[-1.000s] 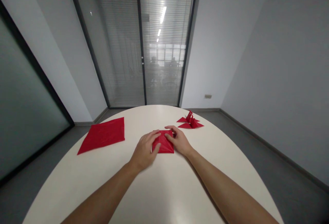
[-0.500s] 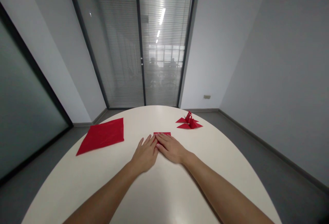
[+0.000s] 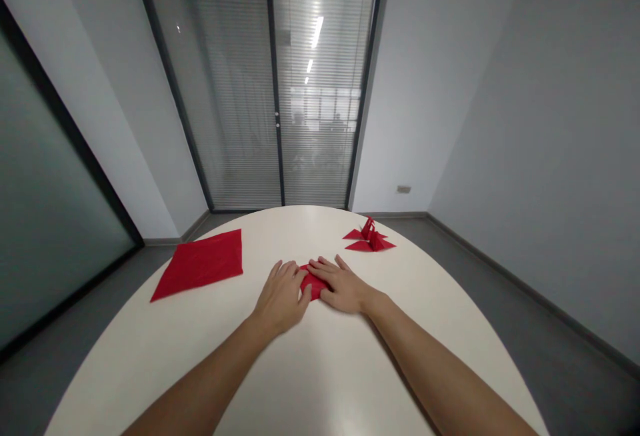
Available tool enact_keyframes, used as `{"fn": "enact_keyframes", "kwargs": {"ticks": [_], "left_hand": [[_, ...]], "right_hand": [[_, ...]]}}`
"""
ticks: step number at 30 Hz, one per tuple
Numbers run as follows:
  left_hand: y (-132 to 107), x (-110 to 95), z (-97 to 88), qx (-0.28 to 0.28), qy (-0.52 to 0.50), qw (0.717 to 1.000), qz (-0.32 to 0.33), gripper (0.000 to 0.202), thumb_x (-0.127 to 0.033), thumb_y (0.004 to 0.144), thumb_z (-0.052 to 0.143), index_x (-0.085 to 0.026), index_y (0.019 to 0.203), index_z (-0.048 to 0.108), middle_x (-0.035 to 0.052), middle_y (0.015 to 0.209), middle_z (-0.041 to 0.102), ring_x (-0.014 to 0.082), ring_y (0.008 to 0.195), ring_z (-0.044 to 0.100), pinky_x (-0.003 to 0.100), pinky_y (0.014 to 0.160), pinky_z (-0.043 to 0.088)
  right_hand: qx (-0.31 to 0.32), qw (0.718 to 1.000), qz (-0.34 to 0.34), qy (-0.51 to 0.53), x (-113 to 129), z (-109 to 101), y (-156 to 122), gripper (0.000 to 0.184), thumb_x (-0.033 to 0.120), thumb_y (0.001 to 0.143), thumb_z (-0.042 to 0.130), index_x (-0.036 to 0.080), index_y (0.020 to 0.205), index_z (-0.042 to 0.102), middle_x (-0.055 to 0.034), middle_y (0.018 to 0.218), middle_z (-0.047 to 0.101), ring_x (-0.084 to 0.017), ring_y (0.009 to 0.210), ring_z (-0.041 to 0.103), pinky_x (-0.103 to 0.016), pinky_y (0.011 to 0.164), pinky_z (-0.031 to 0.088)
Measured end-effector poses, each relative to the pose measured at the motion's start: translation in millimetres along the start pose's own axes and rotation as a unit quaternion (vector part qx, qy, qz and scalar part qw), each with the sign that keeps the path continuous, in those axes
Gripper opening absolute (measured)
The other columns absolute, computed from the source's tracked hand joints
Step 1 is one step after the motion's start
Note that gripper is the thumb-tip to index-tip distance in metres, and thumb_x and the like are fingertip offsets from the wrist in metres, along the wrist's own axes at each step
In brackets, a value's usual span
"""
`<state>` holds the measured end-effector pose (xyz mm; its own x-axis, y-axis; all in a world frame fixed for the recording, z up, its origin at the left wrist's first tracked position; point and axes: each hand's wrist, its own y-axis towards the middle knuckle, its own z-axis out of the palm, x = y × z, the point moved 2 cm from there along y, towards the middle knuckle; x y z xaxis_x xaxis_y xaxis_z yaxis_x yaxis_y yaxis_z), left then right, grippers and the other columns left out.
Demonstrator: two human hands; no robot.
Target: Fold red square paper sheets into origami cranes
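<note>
A small piece of folded red paper lies on the white table, partly covered by my hands. My left hand rests at its left side, fingers stretched out and the thumb by its near edge. Over its right part lies my right hand, flat, with the fingers extended and touching the paper. Neither hand grips it. Two red folded paper cranes stand behind and to the right of my right hand.
A larger red paper sheet lies at the left on the round white table. Behind the table are a glass partition with blinds and grey walls.
My hands have moved apart slightly, the right one to the right, so more of the red paper shows between them. The paper appears turned and nearer to me.
</note>
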<state>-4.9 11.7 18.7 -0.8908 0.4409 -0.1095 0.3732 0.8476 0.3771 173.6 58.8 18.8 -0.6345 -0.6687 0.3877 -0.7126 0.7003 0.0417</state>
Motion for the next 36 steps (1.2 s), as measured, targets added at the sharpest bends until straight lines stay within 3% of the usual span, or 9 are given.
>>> {"fn": "enact_keyframes", "kwargs": {"ticks": [4,7,12,15,18,20,26,32,36], "left_hand": [[-2,5,3.2,0.033,-0.043,0.999,-0.007,0.046,-0.03,0.097,0.044,-0.014,0.139,0.052,0.0135,0.144,0.056,0.0262,0.136,0.049,0.048,0.117,0.033],[-2,5,3.5,0.04,-0.031,0.998,-0.023,0.045,-0.033,0.098,0.042,-0.014,0.137,0.054,0.0142,0.141,0.059,0.028,0.133,0.052,0.05,0.116,0.033],[-1,3,3.7,0.027,0.017,0.998,-0.051,0.045,-0.035,0.098,0.042,-0.01,0.131,0.06,0.0179,0.139,0.06,0.0337,0.132,0.052,0.054,0.114,0.033],[-1,5,5.4,0.014,0.028,0.998,-0.062,0.045,-0.034,0.097,0.043,-0.009,0.13,0.061,0.0198,0.138,0.06,0.0347,0.131,0.052,0.053,0.112,0.036],[-1,7,4.9,0.001,0.015,0.999,-0.051,0.041,-0.028,0.094,0.047,-0.009,0.127,0.062,0.0196,0.135,0.061,0.0329,0.13,0.052,0.051,0.112,0.037],[-1,7,3.5,-0.004,-0.009,1.0,-0.028,0.039,-0.023,0.091,0.05,-0.011,0.126,0.062,0.0169,0.132,0.063,0.0294,0.127,0.055,0.046,0.111,0.039],[0,8,1.0,-0.005,-0.052,0.998,-0.042,0.03,-0.018,0.087,0.053,-0.017,0.115,0.063,0.0099,0.112,0.07,0.0249,0.104,0.064,0.039,0.093,0.05],[3,12,1.8,0.002,-0.041,0.997,-0.06,0.027,-0.019,0.088,0.054,-0.017,0.112,0.066,0.0099,0.11,0.072,0.0254,0.102,0.066,0.038,0.091,0.05],[3,11,1.4,0.006,-0.036,0.998,-0.053,0.024,-0.02,0.091,0.053,-0.019,0.109,0.069,0.0091,0.108,0.073,0.0248,0.101,0.066,0.037,0.089,0.05]], "right_hand": [[-0.003,0.999,-0.037,0.007,3,0,-1,0.074,0.025,0.084,0.051,0.026,0.156,0.033,-0.0094,0.16,0.034,-0.029,0.15,0.026,-0.059,0.121,0.01],[-0.039,0.999,-0.026,-0.013,0,1,0,0.071,0.024,0.082,0.052,0.021,0.152,0.04,-0.0125,0.158,0.038,-0.03,0.148,0.03,-0.059,0.12,0.015],[-0.117,0.991,-0.038,-0.045,-2,-2,0,0.054,0.021,0.079,0.056,0.022,0.132,0.065,-0.0111,0.145,0.056,-0.029,0.14,0.045,-0.055,0.121,0.016],[-0.113,0.992,-0.049,-0.025,1,-1,0,0.047,0.033,0.084,0.06,0.022,0.13,0.066,-0.0121,0.139,0.061,-0.028,0.134,0.052,-0.056,0.12,0.019],[-0.1,0.994,-0.05,-0.002,1,1,1,0.067,0.052,0.081,0.068,0.021,0.139,0.057,-0.0151,0.146,0.053,-0.033,0.138,0.047,-0.062,0.117,0.022],[-0.102,0.993,-0.05,0.01,0,3,2,0.075,0.054,0.078,0.071,0.021,0.143,0.053,-0.0151,0.148,0.051,-0.034,0.14,0.044,-0.063,0.116,0.023],[-0.13,0.99,-0.05,0.022,-4,5,2,0.064,0.042,0.08,0.071,0.023,0.139,0.055,-0.0127,0.139,0.061,-0.034,0.134,0.051,-0.06,0.114,0.03],[-0.146,0.987,-0.058,0.03,-3,1,2,0.052,0.034,0.08,0.07,0.023,0.13,0.061,-0.0105,0.131,0.067,-0.03,0.12,0.061,-0.052,0.11,0.037],[-0.155,0.986,-0.048,0.046,-4,0,2,0.035,0.023,0.086,0.061,0.023,0.121,0.066,-0.0058,0.117,0.072,-0.023,0.102,0.068,-0.048,0.11,0.037]]}}
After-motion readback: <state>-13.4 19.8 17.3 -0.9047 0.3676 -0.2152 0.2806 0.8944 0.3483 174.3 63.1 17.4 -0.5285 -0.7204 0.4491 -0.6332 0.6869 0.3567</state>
